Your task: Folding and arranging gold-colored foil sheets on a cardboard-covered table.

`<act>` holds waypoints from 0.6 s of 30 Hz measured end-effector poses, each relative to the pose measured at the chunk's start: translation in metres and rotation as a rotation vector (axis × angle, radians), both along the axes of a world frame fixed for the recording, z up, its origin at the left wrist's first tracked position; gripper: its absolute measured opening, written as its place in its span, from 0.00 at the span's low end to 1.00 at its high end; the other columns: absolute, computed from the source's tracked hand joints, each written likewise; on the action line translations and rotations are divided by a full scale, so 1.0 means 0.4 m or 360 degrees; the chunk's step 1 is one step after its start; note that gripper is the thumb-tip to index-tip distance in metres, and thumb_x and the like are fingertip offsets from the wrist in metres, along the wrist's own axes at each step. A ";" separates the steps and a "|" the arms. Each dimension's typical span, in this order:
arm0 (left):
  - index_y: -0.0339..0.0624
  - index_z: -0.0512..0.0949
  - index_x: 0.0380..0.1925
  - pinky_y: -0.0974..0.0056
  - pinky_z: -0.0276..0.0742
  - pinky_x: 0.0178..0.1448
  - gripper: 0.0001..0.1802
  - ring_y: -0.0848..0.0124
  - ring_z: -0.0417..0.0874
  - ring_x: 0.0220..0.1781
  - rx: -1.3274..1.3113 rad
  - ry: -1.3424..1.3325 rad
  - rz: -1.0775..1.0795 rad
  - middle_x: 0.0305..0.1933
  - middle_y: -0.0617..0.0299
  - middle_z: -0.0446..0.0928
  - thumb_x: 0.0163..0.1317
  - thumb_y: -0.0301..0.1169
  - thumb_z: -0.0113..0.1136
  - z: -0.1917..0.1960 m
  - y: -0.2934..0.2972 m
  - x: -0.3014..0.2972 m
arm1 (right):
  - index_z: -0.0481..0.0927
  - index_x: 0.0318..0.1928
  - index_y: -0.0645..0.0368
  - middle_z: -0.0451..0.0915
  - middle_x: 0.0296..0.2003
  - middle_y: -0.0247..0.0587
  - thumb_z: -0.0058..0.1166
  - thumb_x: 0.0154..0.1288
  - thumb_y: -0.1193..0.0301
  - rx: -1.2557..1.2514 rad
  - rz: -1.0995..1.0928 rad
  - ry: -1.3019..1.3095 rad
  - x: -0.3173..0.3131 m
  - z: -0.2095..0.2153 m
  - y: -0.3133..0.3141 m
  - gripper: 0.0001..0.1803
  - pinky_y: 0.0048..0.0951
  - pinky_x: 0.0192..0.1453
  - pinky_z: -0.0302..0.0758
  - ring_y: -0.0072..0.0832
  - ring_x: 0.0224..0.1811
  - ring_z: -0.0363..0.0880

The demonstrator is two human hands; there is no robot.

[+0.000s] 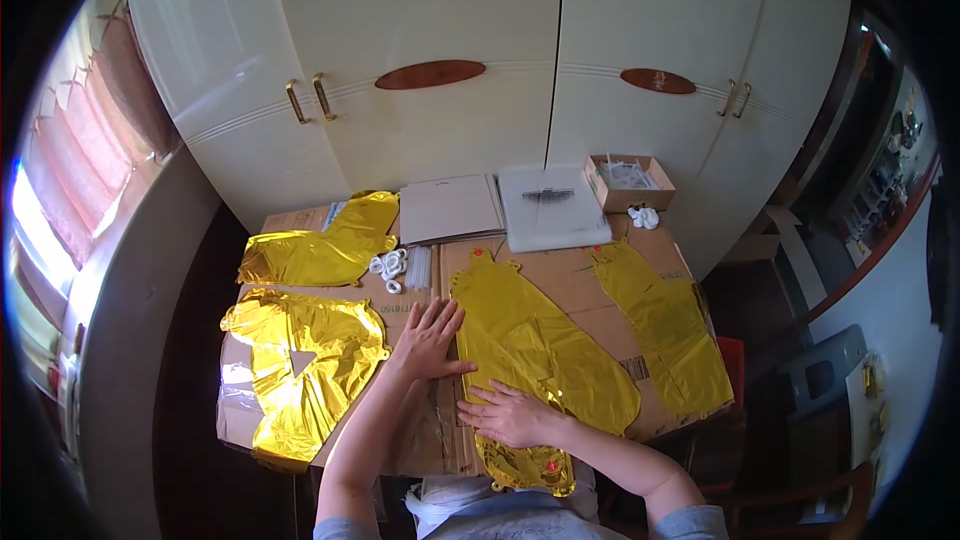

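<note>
A flat gold foil balloon (540, 335) lies before me on the cardboard-covered table, its near end curling at the table's front edge. My right hand (512, 415) rests on its lower left part, fingers spread and palm down. Just beyond, my left hand (430, 342) lies flat at the balloon's left edge, partly on the cardboard, fingers outstretched. To the left are another gold foil balloon (325, 365) with a small triangular hole and, behind it, a bent gold foil balloon (335, 245). A narrower gold foil balloon (672, 335) lies at the right.
White ribbon rolls (390, 265) sit beside several clear straws (419, 268). Farther back are grey-brown card sheets (452, 208), a stack of clear plastic bags (553, 210), a small cardboard box (650, 198) and a white ribbon bundle (644, 218). White cabinets (420, 10) stand behind the table.
</note>
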State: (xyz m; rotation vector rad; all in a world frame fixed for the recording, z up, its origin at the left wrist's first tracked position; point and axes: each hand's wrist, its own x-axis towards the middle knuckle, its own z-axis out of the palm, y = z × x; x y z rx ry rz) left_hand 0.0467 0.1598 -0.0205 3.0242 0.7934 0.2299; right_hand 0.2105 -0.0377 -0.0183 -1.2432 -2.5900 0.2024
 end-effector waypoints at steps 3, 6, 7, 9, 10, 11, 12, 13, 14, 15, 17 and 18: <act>0.38 0.58 0.71 0.42 0.42 0.78 0.62 0.52 0.52 0.79 -0.0051 0.0038 0.0072 0.76 0.51 0.56 0.48 0.77 0.50 0.009 0.024 0.013 | 0.75 0.63 0.49 0.68 0.68 0.33 0.43 0.73 0.58 -0.0034 0.0005 0.0024 0.001 0.002 -0.002 0.23 0.49 0.77 0.53 0.37 0.75 0.58; 0.37 0.57 0.71 0.45 0.41 0.79 0.63 0.53 0.50 0.79 -0.0039 0.0080 0.0085 0.76 0.51 0.56 0.48 0.77 0.50 0.003 0.055 0.019 | 0.75 0.63 0.47 0.68 0.68 0.33 0.43 0.73 0.57 -0.0038 0.0018 0.0001 0.001 0.001 -0.006 0.22 0.51 0.77 0.53 0.37 0.74 0.58; 0.36 0.55 0.72 0.46 0.40 0.80 0.64 0.53 0.48 0.80 -0.0062 0.0128 0.0102 0.77 0.52 0.55 0.47 0.78 0.50 0.005 0.060 0.020 | 0.76 0.63 0.47 0.68 0.68 0.32 0.43 0.73 0.57 -0.0037 0.0026 0.0001 0.000 -0.002 -0.008 0.22 0.51 0.77 0.53 0.37 0.74 0.58; 0.36 0.55 0.72 0.46 0.40 0.80 0.65 0.52 0.48 0.80 -0.0090 0.0153 0.0105 0.77 0.51 0.54 0.47 0.78 0.50 0.016 0.061 0.026 | 0.76 0.62 0.47 0.69 0.68 0.33 0.45 0.72 0.58 -0.0033 0.0031 0.0015 -0.003 0.004 -0.014 0.22 0.51 0.77 0.52 0.36 0.74 0.59; 0.36 0.54 0.72 0.45 0.40 0.80 0.66 0.52 0.48 0.80 -0.0085 0.0159 0.0104 0.77 0.51 0.53 0.46 0.78 0.50 0.025 0.063 0.031 | 0.77 0.61 0.48 0.69 0.68 0.33 0.45 0.72 0.58 -0.0052 0.0034 0.0018 -0.005 0.011 -0.020 0.22 0.52 0.77 0.52 0.36 0.74 0.59; 0.36 0.53 0.72 0.44 0.39 0.79 0.68 0.52 0.47 0.80 -0.0126 0.0163 0.0123 0.78 0.51 0.52 0.43 0.80 0.51 0.023 0.061 0.032 | 0.77 0.61 0.48 0.69 0.67 0.34 0.46 0.72 0.58 -0.0070 0.0038 0.0021 -0.007 0.016 -0.028 0.22 0.52 0.77 0.52 0.35 0.74 0.59; 0.35 0.53 0.73 0.44 0.39 0.79 0.69 0.52 0.46 0.80 -0.0119 0.0179 0.0120 0.78 0.51 0.52 0.43 0.80 0.51 0.026 0.062 0.032 | 0.77 0.61 0.48 0.70 0.67 0.34 0.46 0.71 0.58 -0.0085 0.0038 0.0019 -0.006 0.020 -0.031 0.21 0.52 0.77 0.52 0.35 0.74 0.59; 0.35 0.53 0.73 0.43 0.39 0.79 0.70 0.52 0.46 0.80 -0.0113 0.0195 0.0116 0.78 0.51 0.51 0.42 0.80 0.51 0.029 0.061 0.031 | 0.77 0.60 0.49 0.70 0.67 0.35 0.47 0.71 0.59 -0.0102 0.0040 0.0065 -0.007 0.020 -0.034 0.21 0.52 0.77 0.52 0.34 0.74 0.60; 0.35 0.53 0.73 0.43 0.39 0.79 0.70 0.52 0.45 0.80 -0.0106 0.0212 0.0112 0.78 0.51 0.51 0.41 0.81 0.51 0.030 0.059 0.030 | 0.77 0.60 0.49 0.71 0.66 0.35 0.47 0.71 0.59 -0.0099 0.0050 0.0072 -0.009 0.015 -0.036 0.21 0.52 0.77 0.52 0.33 0.74 0.60; 0.35 0.52 0.73 0.42 0.38 0.79 0.71 0.51 0.45 0.80 -0.0111 0.0217 0.0116 0.78 0.51 0.51 0.40 0.81 0.51 0.031 0.059 0.030 | 0.77 0.60 0.50 0.71 0.66 0.35 0.47 0.71 0.59 -0.0093 0.0058 0.0077 -0.009 0.007 -0.034 0.21 0.52 0.77 0.51 0.33 0.74 0.60; 0.35 0.51 0.73 0.41 0.38 0.79 0.73 0.51 0.44 0.80 -0.0119 0.0227 0.0121 0.78 0.51 0.50 0.39 0.82 0.51 0.031 0.059 0.031 | 0.77 0.61 0.49 0.72 0.65 0.34 0.48 0.70 0.59 -0.0066 0.0059 0.0073 -0.008 0.006 -0.037 0.21 0.51 0.77 0.52 0.32 0.73 0.61; 0.35 0.51 0.73 0.40 0.38 0.79 0.73 0.52 0.43 0.81 -0.0102 0.0256 0.0127 0.78 0.52 0.49 0.39 0.82 0.51 0.030 0.060 0.031 | 0.77 0.61 0.49 0.73 0.65 0.33 0.49 0.70 0.59 -0.0044 0.0057 0.0071 -0.008 0.008 -0.037 0.22 0.51 0.77 0.52 0.32 0.73 0.62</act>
